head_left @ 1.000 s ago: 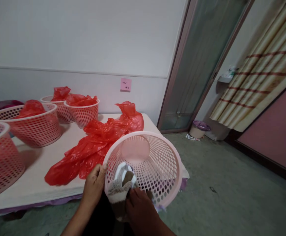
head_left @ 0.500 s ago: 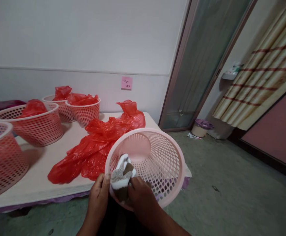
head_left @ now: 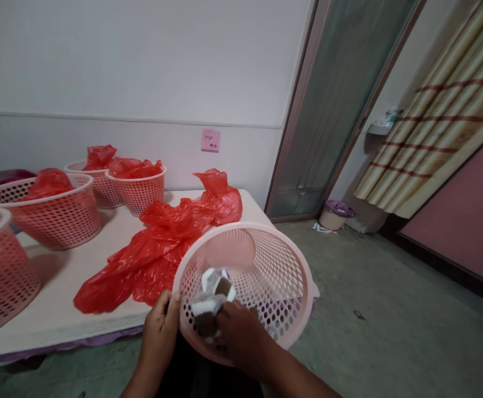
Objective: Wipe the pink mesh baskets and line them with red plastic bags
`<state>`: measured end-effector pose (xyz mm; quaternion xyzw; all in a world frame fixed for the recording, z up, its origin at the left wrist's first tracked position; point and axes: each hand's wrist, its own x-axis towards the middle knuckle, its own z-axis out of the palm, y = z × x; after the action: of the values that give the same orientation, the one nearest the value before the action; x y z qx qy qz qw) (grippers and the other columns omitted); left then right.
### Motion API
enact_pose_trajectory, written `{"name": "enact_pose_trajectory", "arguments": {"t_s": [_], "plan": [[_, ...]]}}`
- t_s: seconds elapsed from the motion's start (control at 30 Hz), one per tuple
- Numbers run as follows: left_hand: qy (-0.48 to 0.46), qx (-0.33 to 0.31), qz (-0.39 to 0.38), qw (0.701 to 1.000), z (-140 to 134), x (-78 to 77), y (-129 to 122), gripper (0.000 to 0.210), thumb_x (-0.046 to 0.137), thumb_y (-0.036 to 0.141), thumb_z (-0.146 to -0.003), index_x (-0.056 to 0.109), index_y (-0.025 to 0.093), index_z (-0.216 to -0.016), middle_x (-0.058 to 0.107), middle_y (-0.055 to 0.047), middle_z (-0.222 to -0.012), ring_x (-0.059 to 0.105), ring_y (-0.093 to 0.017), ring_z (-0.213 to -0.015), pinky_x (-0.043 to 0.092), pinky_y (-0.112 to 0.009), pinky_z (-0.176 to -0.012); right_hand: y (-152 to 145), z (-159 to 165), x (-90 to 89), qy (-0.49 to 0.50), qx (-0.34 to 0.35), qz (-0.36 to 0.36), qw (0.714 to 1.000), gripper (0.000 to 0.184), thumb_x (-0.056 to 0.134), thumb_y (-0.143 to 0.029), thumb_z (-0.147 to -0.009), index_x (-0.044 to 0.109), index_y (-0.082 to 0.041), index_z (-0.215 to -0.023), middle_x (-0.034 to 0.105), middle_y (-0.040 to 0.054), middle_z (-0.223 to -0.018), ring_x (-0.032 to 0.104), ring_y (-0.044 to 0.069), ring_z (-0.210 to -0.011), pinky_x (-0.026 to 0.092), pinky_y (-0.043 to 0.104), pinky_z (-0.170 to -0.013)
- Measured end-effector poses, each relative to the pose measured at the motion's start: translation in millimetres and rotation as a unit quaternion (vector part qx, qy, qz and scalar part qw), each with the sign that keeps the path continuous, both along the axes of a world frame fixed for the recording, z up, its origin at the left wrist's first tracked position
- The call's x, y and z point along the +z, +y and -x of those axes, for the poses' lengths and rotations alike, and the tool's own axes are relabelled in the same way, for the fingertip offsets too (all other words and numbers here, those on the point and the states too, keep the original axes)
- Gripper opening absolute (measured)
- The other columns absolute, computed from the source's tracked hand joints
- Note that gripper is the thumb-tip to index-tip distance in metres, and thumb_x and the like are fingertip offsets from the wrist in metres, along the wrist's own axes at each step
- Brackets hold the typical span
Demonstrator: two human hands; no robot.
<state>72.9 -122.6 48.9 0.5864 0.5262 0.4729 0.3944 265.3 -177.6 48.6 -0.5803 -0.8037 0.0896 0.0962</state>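
Note:
A pale pink plastic basket (head_left: 285, 257) with holed walls is tipped on its side, its mouth facing me. My left hand (head_left: 159, 327) grips its left rim, thumb on the inside and fingers outside. Inside the mouth, my right hand (head_left: 241, 334) is closed on a cloth (head_left: 209, 303) striped in white, grey and brown, bunched and blurred by motion. The lower part of the cloth and some of the right fingers are hidden. Just behind the basket lies a crumpled heap of red plastic bags (head_left: 158, 249).
Several pink baskets holding red bags, one of them a near basket (head_left: 7, 276), stand along the left of the white-covered bed (head_left: 71, 287). A pink note (head_left: 210, 140) is on the wall. A small bin (head_left: 331, 217) stands on the floor (head_left: 382, 276) by the glass door (head_left: 332, 110).
My right hand has moved the cloth slightly, and its shape has shifted within the basket mouth. The left hand keeps its hold on the rim. The whole view has shifted slightly.

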Motion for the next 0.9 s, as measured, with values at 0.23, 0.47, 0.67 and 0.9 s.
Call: {"name": "enact_pose_trajectory", "arguments": {"t_s": [0.23, 0.47, 0.67, 0.9], "plan": [[-0.011, 0.006, -0.005, 1.000, 1, 17.0, 16, 0.045, 0.051, 0.061, -0.084, 0.043, 0.023, -0.061, 0.039, 0.007, -0.056, 0.037, -0.013, -0.055, 0.031, -0.025, -0.053, -30, 27, -27.7, -0.037, 0.022, -0.178, 0.983, 0.016, 0.058, -0.023, -0.089, 0.062, -0.018, -0.103, 0.064, 0.0091, -0.096, 0.059, 0.028, -0.085, 0.048, 0.041, -0.070], [-0.058, -0.037, 0.021, 0.997, -8, 24.2, 6, 0.043, 0.052, 0.061, -0.084, 0.047, 0.022, -0.067, 0.046, 0.006, -0.060, 0.042, -0.013, -0.058, 0.038, -0.023, -0.055, -18, 29, -14.5, 0.073, -0.011, -0.191, 0.979, 0.016, 0.059, -0.014, -0.085, 0.061, -0.016, -0.101, 0.063, 0.0105, -0.094, 0.056, 0.025, -0.084, 0.046, 0.038, -0.070], [-0.052, -0.056, 0.030, 0.997, -17, 11.6, -18, 0.040, 0.047, 0.057, -0.088, 0.051, 0.022, -0.072, 0.049, 0.005, -0.066, 0.047, -0.015, -0.063, 0.042, -0.025, -0.059, -10, 32, 12.2, 0.275, 0.011, -0.135, 0.952, 0.037, 0.058, -0.022, -0.089, 0.052, -0.019, -0.126, 0.058, 0.0105, -0.123, 0.052, 0.023, -0.111, 0.044, 0.037, -0.096], [0.021, -0.049, -0.010, 0.999, -3, 12.5, -4, 0.038, 0.047, 0.055, -0.088, 0.050, 0.022, -0.068, 0.045, 0.005, -0.063, 0.045, -0.015, -0.062, 0.038, -0.024, -0.058, 4, -11, -6.7, -0.089, -0.078, 0.015, 0.993, 0.018, 0.054, -0.017, -0.091, 0.069, -0.018, -0.100, 0.066, 0.0121, -0.104, 0.060, 0.027, -0.099, 0.048, 0.037, -0.079]]}}
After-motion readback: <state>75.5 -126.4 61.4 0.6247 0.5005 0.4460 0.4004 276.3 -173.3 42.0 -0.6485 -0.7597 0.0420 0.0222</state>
